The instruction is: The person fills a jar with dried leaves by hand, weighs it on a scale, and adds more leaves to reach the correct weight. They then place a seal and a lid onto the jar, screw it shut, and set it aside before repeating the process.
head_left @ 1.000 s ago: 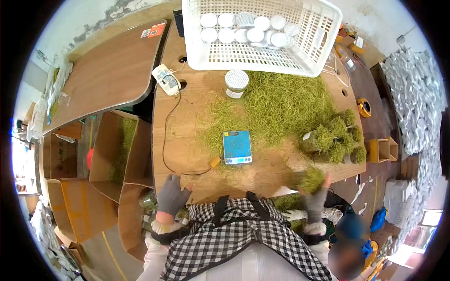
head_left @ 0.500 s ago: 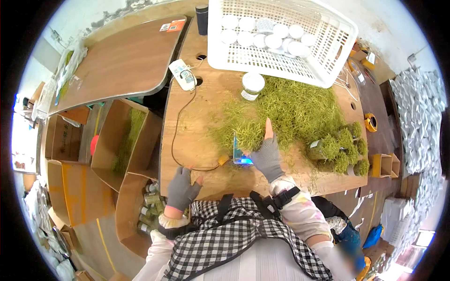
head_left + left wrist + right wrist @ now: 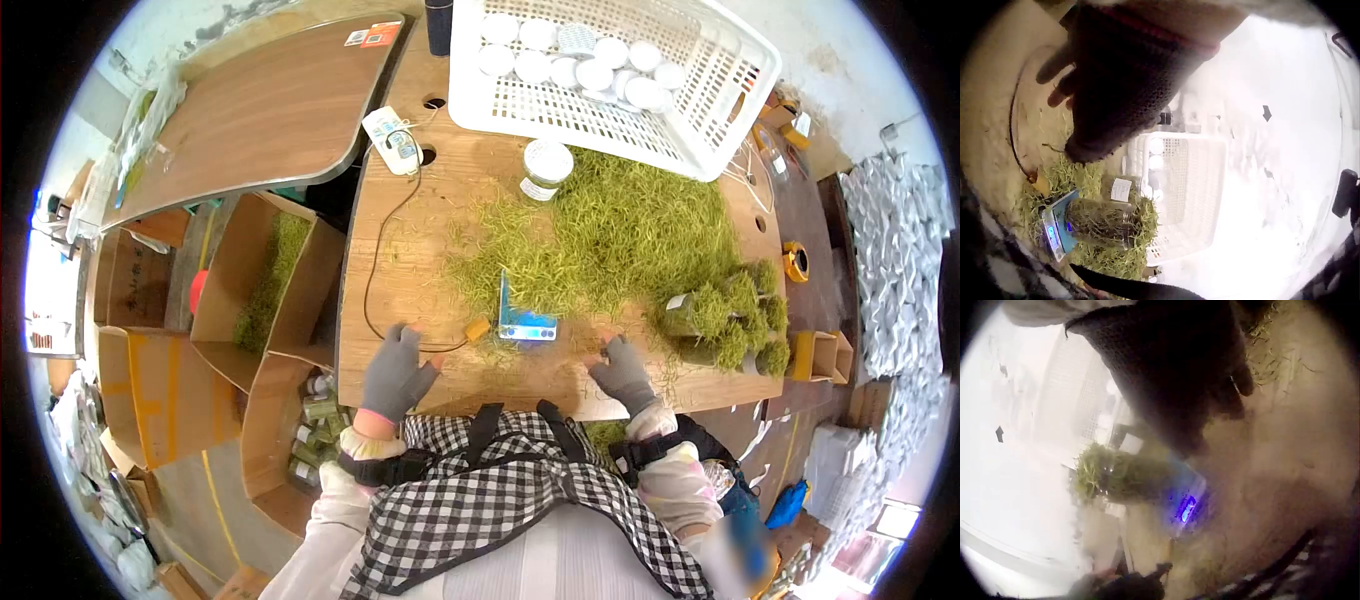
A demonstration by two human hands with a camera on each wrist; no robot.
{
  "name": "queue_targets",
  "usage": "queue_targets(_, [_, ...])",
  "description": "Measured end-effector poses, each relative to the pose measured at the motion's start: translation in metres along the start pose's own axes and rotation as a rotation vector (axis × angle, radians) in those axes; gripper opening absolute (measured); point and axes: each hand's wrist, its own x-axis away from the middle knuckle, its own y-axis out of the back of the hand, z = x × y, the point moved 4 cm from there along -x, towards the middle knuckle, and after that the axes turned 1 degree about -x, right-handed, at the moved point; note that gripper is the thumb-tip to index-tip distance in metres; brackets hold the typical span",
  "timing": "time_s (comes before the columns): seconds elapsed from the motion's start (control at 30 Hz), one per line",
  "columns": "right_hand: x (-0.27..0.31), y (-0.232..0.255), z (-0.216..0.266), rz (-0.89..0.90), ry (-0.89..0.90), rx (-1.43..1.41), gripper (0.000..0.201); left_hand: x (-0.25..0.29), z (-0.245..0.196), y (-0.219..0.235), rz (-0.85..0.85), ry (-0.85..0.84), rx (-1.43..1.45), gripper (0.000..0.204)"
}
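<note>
A clear jar (image 3: 1100, 220) crammed with green dried stems stands on a small blue digital scale (image 3: 526, 328), its stems (image 3: 540, 285) bushing out over the rim. The scale's display is lit. My left hand (image 3: 398, 378), in a grey fingerless glove, lies at the table's front edge left of the scale, fingers loose and holding nothing. To the right of the scale, my right hand (image 3: 622, 375) in a matching glove is apart from the jar, fingers relaxed over the wood. Behind the scale spreads a heap of loose green stems (image 3: 650, 215).
Several stem-filled jars (image 3: 725, 315) cluster at the table's right. A white-lidded jar (image 3: 547, 168) stands behind the scale, before a white basket (image 3: 690, 150) of white lids. A power strip (image 3: 393, 140) with a cable lies at left. Cardboard boxes (image 3: 180, 395) stand on the floor.
My right hand carried the stem-filled jar from the right front edge onto the scale, let go and drew back to the right. The left hand stayed by the front edge.
</note>
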Motion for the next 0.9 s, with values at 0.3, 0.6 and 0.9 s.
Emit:
queue_targets(0.3, [0.001,0.029,0.053,-0.458,0.399,-0.259,0.077,-0.053,-0.042,-0.016,-0.032,-0.328,0.115,0.086])
queue_targets(0.6, [0.017,0.062,0.141,-0.678,0.688,0.055,0.075,-0.079,-0.097,-0.024,-0.174,-0.503,0.284,0.079])
queue_targets(0.9, [-0.010,0.060,0.152,-0.628,0.620,0.311,0.034,-0.087,-0.123,-0.034,-0.316,-0.634,0.002,0.039])
